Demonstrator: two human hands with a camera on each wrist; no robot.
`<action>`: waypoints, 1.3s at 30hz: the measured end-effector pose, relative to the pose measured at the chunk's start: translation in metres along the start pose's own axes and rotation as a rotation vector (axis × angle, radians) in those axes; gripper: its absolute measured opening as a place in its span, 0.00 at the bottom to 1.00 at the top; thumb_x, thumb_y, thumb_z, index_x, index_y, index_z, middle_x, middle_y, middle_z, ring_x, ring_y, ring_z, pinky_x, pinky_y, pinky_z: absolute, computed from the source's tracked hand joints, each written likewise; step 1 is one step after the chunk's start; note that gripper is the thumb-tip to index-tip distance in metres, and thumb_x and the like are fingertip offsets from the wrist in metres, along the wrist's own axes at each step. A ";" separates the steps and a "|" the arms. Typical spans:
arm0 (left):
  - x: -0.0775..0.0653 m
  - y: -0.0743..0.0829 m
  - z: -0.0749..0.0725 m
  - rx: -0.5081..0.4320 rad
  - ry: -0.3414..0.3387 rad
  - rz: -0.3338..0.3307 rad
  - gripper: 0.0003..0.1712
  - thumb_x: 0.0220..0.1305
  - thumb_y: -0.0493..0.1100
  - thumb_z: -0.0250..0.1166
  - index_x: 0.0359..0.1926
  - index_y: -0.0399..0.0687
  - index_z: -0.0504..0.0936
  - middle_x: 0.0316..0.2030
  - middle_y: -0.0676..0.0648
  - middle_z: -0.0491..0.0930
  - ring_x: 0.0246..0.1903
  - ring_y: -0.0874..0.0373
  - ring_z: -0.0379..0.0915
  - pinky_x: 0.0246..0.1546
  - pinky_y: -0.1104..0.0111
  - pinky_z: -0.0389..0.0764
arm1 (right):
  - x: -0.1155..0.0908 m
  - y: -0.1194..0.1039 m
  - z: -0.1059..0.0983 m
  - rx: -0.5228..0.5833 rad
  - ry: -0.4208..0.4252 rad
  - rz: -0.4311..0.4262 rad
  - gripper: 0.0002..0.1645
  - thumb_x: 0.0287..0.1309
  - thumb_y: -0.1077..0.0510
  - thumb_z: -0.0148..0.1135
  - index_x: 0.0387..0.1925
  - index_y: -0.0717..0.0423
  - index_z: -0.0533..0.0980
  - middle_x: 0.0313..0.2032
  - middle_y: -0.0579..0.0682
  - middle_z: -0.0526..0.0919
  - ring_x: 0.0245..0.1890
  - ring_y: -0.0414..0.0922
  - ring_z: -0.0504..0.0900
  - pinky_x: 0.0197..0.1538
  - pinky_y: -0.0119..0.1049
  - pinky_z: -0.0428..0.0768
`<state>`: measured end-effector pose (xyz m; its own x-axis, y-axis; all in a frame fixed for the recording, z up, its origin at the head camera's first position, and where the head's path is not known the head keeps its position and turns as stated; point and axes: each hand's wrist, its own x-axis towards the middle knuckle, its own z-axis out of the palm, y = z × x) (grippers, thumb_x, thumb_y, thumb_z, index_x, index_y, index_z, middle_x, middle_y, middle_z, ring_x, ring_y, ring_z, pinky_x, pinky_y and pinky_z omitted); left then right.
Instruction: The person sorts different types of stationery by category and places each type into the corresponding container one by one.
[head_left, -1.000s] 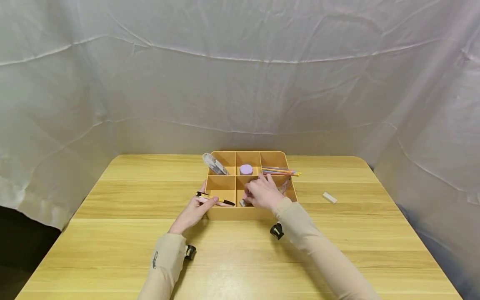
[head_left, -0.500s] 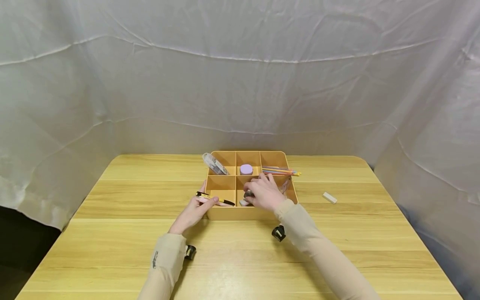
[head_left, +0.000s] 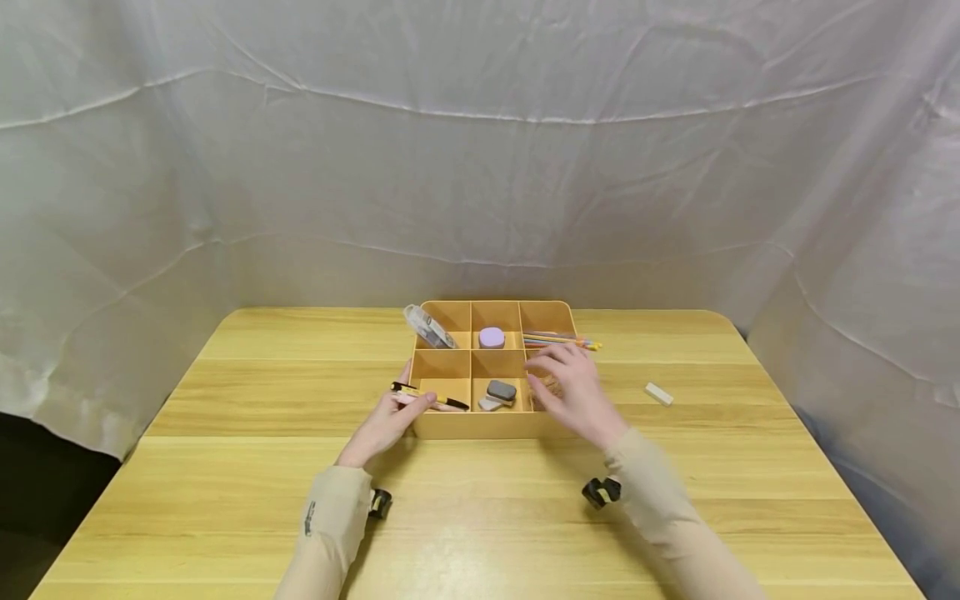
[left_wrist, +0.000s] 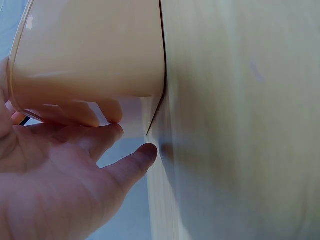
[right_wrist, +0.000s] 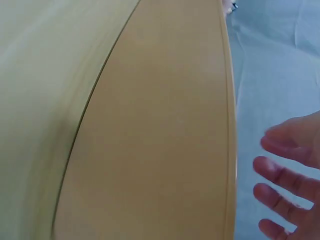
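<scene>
An orange compartment organizer box stands on the table in the head view. My left hand grips its left front corner, thumb over the rim and fingers along the outer wall; the left wrist view shows these fingers against the wall. Beside that thumb, a yellow-and-black pen lies slanted over the front left compartment. A dark grey eraser rests on a light grey piece in the front middle compartment. My right hand hovers over the front right compartment, fingers apart and holding nothing; its contents are mostly hidden.
Back compartments hold a clear plastic-cased item, a rounded lilac object and several coloured pencils jutting past the right wall. A white block lies on the wooden table to the right. Grey cloth hangs behind.
My right hand has let go of the dark grey eraser in the front middle compartment and moved right, its fingers spreading. My left hand has kept its place on the box.
</scene>
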<state>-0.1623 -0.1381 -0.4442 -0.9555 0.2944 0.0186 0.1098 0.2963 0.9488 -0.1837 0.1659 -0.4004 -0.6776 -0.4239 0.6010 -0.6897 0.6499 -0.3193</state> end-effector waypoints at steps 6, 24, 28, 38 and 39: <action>0.000 0.001 0.000 0.006 -0.001 0.001 0.20 0.77 0.43 0.54 0.50 0.28 0.84 0.80 0.32 0.30 0.78 0.33 0.39 0.79 0.41 0.39 | -0.023 0.024 -0.021 0.071 0.159 0.030 0.08 0.54 0.71 0.69 0.38 0.65 0.84 0.37 0.56 0.86 0.40 0.52 0.83 0.46 0.47 0.81; -0.001 0.003 -0.001 0.023 0.001 -0.012 0.20 0.76 0.43 0.55 0.54 0.30 0.82 0.80 0.33 0.31 0.56 0.36 0.70 0.75 0.46 0.60 | -0.087 0.098 -0.072 0.049 -0.079 0.628 0.20 0.70 0.56 0.58 0.54 0.67 0.76 0.58 0.71 0.76 0.59 0.67 0.72 0.59 0.66 0.71; -0.001 0.002 -0.001 0.017 0.009 -0.009 0.21 0.76 0.43 0.55 0.55 0.29 0.81 0.80 0.35 0.32 0.47 0.47 0.71 0.74 0.50 0.61 | -0.090 0.109 -0.073 0.037 -0.165 0.679 0.21 0.70 0.53 0.58 0.55 0.66 0.75 0.60 0.71 0.74 0.60 0.68 0.71 0.61 0.66 0.71; -0.001 0.001 0.000 0.012 0.006 -0.015 0.20 0.76 0.43 0.54 0.52 0.28 0.82 0.80 0.33 0.30 0.76 0.34 0.47 0.79 0.43 0.46 | -0.090 0.128 -0.072 0.012 -0.294 0.726 0.21 0.68 0.51 0.60 0.51 0.65 0.75 0.55 0.71 0.78 0.55 0.67 0.77 0.56 0.62 0.76; -0.001 0.001 0.000 0.011 0.007 -0.016 0.20 0.76 0.43 0.54 0.52 0.28 0.82 0.80 0.33 0.30 0.76 0.33 0.47 0.79 0.43 0.46 | -0.089 0.130 -0.072 0.013 -0.303 0.732 0.21 0.67 0.51 0.60 0.51 0.65 0.76 0.54 0.71 0.78 0.55 0.67 0.77 0.56 0.62 0.76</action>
<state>-0.1615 -0.1381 -0.4431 -0.9591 0.2830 0.0055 0.0971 0.3109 0.9455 -0.1949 0.3333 -0.4430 -0.9989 -0.0461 0.0100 -0.0437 0.8234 -0.5658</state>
